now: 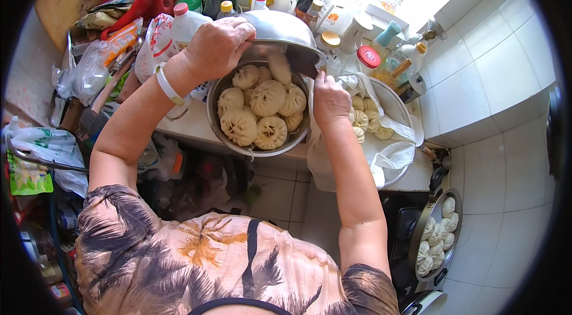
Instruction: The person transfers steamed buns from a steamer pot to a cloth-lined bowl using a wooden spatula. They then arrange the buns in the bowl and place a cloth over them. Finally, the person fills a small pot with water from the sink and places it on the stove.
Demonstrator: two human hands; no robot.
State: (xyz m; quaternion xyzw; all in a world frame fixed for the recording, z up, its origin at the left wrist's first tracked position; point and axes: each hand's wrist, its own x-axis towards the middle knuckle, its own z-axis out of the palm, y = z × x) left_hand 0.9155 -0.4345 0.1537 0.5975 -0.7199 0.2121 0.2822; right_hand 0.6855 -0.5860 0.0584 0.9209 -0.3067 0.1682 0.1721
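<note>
My left hand [225, 42] grips the left rim of a metal bowl [281, 24], which is tipped over a second metal bowl [213, 125] on the counter. At the tipped bowl's right rim, my right hand [330, 96] holds on with its fingers. Steamed stuffed buns [267, 98] fill the lower bowl; several are split at the top. One blurred bun [279, 67] is between the two bowls, at the tipped one's mouth. Right of my right hand stands a wide basin lined with white cloth [400, 129], with smaller pleated buns [368, 114] in it.
Bottles and jars, among them a red-lidded jar [368, 57], crowd the counter's back below the window. Plastic bags [96, 69] and packets pile up at the left. On the stove at the right sits a pan [456, 243] of pleated buns. Tiled walls rise at the right.
</note>
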